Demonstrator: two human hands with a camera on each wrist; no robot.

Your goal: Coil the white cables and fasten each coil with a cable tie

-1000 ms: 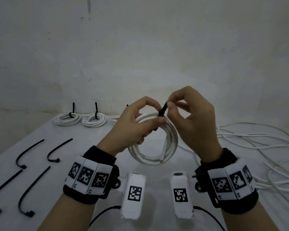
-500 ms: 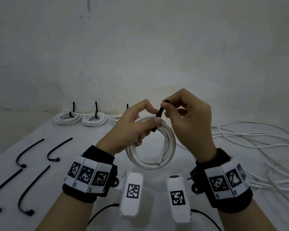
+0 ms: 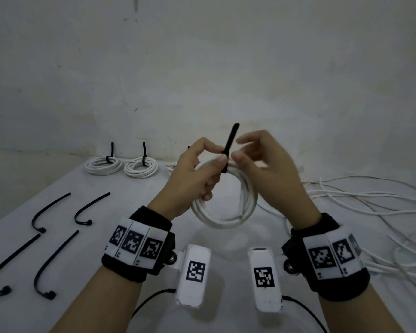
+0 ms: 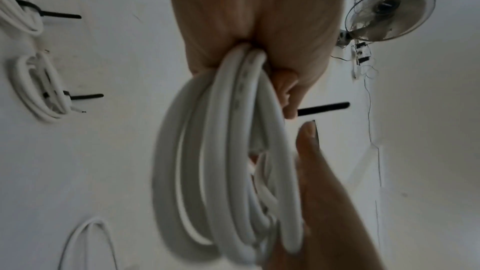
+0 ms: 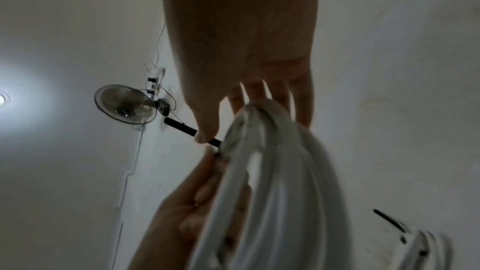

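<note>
A white cable coil hangs above the table, and my left hand grips its top with the fingers curled round the strands. A black cable tie wraps the coil's top, and its tail sticks up past my left thumb and forefinger. My right hand hovers just right of the tie with fingers loosely spread. Its thumb lies close against the tie in the right wrist view, and the other fingers stay straight behind the coil.
Two tied coils lie at the table's back left. Several spare black ties lie at the left. Loose white cables sprawl over the right side. A wall stands close behind the table.
My right hand was pinching the tie's tail; it has since let go and spread its fingers. More of the tail now stands above the coil. Both hands rose slightly.
</note>
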